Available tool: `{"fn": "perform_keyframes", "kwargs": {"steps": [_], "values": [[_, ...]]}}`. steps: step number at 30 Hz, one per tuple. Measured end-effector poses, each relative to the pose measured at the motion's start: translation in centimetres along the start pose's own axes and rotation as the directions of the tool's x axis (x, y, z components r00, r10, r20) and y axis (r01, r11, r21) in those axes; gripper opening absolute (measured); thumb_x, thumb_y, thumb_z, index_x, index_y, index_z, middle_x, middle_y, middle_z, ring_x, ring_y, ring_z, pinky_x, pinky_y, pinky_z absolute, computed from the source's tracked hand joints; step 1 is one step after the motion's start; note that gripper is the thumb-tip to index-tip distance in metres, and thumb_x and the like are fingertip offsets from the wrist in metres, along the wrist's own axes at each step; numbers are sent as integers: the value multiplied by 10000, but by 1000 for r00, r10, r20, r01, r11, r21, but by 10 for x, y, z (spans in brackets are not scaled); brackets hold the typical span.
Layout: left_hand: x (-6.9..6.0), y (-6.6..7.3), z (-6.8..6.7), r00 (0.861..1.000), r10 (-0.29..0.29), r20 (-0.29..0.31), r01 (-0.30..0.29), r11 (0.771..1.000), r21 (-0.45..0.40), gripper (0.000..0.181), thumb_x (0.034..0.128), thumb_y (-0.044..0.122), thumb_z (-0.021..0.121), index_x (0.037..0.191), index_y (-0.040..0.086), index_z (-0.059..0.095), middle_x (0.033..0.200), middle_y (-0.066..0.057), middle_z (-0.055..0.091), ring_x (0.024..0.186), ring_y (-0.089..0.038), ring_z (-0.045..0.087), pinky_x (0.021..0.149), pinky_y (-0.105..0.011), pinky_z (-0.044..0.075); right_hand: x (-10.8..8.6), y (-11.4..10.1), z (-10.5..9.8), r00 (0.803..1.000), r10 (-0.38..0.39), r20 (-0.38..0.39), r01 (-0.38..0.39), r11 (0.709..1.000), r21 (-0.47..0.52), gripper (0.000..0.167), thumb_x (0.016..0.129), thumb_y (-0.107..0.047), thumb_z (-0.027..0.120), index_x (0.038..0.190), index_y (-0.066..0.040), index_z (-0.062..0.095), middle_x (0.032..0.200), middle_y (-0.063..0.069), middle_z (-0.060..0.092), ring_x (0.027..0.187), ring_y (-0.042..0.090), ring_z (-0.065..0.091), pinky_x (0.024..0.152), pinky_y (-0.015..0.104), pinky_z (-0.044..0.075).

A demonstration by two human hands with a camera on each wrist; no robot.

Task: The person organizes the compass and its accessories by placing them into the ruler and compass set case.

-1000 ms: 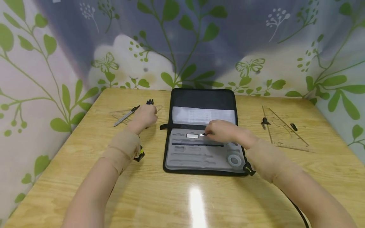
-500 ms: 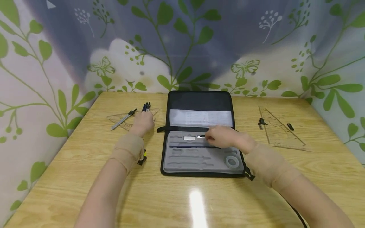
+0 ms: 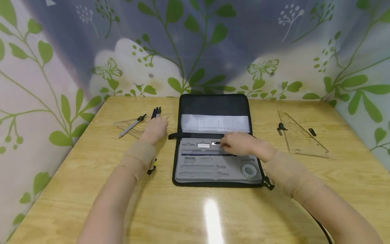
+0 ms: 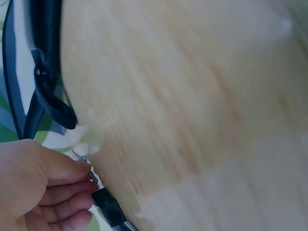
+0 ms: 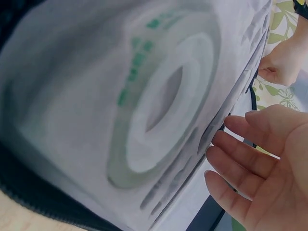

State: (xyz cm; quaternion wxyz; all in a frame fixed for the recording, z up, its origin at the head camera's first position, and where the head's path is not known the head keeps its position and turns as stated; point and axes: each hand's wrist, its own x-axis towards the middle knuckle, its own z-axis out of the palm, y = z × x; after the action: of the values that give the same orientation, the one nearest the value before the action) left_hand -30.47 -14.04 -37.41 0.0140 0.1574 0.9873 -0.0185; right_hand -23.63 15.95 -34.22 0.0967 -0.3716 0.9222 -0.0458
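My left hand (image 3: 156,129) is at the left, over a clear triangle ruler (image 3: 119,124). Its thumb and fingers pinch a slim metal compass (image 4: 90,174) with a pointed tip and a black joint. Pens and a dark compass top stick out beyond this hand. My right hand (image 3: 237,142) reaches into the grey tray (image 3: 189,176) of an open black case (image 3: 214,103). Gently bent, its fingers touch the tray beside a small black-and-white piece (image 3: 215,143); the fingertips are partly hidden. A white block (image 3: 203,145) and a dark blue pencil (image 3: 204,155) lie in the tray.
A tape roll (image 3: 249,170) sits in the tray's right corner. Left of the case lies a silver compass (image 3: 131,127). At the right, a clear triangle ruler (image 3: 307,139), a black compass attachment (image 3: 281,127) and a small black piece (image 3: 312,131) rest on the table.
My left hand has drawn back slightly toward me from the pens, uncovering more of them. The right hand stays at the tray, and the small piece now sits in its slot.
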Motion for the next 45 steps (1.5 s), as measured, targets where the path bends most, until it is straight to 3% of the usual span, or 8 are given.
{"fn": "perform_keyframes", "kwargs": {"steps": [6,11,14,20,28,33,41,45], "values": [[-5,1,-13,1000,-6,-22,4,998,-70,230,858,-32,492,646,50,528,670,-109,559,600,-200,467,533,-332,409,3,1,-7,1000,-9,8,9,1000,-4,187,891,-115,557,1015,-48,679,967,74,640,861,191,598,760,366,485],[-13,7,-24,991,83,-105,-97,986,-135,121,840,-37,488,776,9,579,716,-112,571,625,-204,491,572,-337,428,4,-1,-8,1000,-27,-8,27,1000,2,189,895,-109,554,1021,-37,675,982,91,643,908,234,611,791,385,484],[-18,14,-28,977,164,-137,-187,966,-176,112,848,-27,506,850,-19,618,807,-137,622,701,-233,563,646,-362,470,6,-2,-6,999,-44,-9,44,999,4,182,895,-104,553,1012,-36,676,961,87,640,885,227,614,775,375,488],[-26,34,-24,937,321,-140,-349,891,-291,115,863,14,584,918,-16,680,898,-134,670,816,-237,631,729,-342,501,8,-7,-4,998,-53,-14,53,999,5,147,886,-88,569,972,-44,680,918,63,637,811,175,599,732,348,490],[-33,48,-17,929,345,-135,-370,871,-322,109,851,29,595,867,25,703,848,-86,676,735,-178,607,667,-302,490,37,-22,-9,995,-1,-97,9,996,88,158,896,-62,567,985,-25,692,941,81,673,869,211,634,784,358,497],[-33,52,-14,933,348,-92,-358,878,-318,112,843,22,598,860,30,708,853,-77,677,749,-174,607,684,-302,491,58,-31,-1,994,-10,-110,25,990,139,123,883,-67,589,917,-27,700,842,56,673,750,172,625,713,322,501],[-34,54,-12,926,372,-70,-374,872,-314,103,837,26,609,857,24,710,835,-70,675,746,-179,611,684,-296,490,73,-42,11,987,-27,-160,52,986,155,84,863,-72,630,864,-37,706,783,43,669,677,139,608,663,290,496],[-32,53,-12,914,400,-70,-401,863,-307,94,835,24,608,827,26,701,789,-61,661,699,-169,585,652,-289,479,76,-45,15,985,-36,-171,58,991,121,107,864,-46,601,795,-58,682,699,13,617,592,112,500,590,256,430]]}}
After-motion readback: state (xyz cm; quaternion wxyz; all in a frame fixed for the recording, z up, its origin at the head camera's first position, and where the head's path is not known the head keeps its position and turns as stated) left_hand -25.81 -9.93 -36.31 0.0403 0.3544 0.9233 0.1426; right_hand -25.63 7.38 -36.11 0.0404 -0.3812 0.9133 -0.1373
